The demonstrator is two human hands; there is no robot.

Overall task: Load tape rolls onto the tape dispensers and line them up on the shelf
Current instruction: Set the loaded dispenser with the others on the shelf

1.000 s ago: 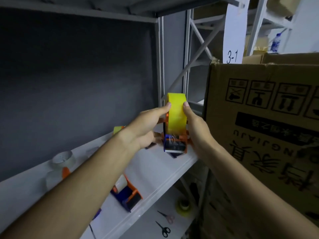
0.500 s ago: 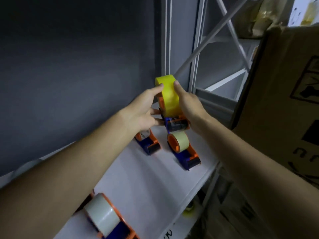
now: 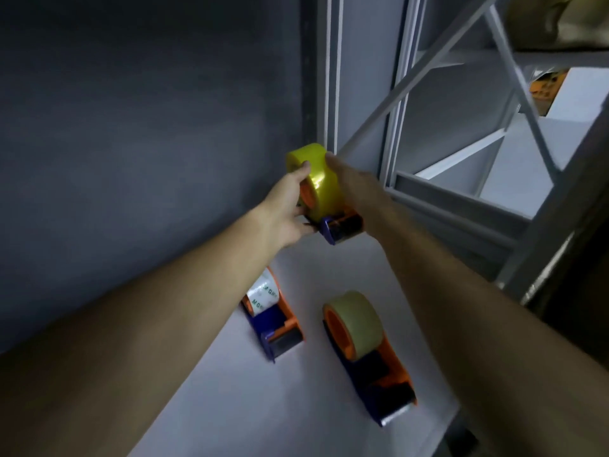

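Head view: both hands meet at the far end of the white shelf [image 3: 296, 407], beside the grey upright post [image 3: 329, 77].
Item in hand: yellow tape roll [image 3: 313, 179], seated on an orange-and-blue dispenser [image 3: 341, 225].
Left hand [image 3: 286, 212]: fingers curled against the roll's near face and the orange hub, thumb on the rim; it holds the roll.
Right hand [image 3: 354, 189]: fingers wrapped over the roll's far side; it holds roll and dispenser together.
Contact with shelf: the dispenser's base looks at or just above the surface; cannot tell which.
Nearer than the grip, left: dispenser with a white printed roll [image 3: 263, 293], partly behind the left forearm.
Nearer than the grip, right: dispenser with a beige roll [image 3: 357, 321], well apart from the held one.
Change from a second ago: the loaded unit was held up beside a cardboard box; it has since travelled down and back to the shelf's rear corner.
Change from half a second ago: the grip sits lower and deeper, and the two parked dispensers show closer to the camera.
Meaning for the task: loading of this roll appears finished; placement in line is the step in hand.
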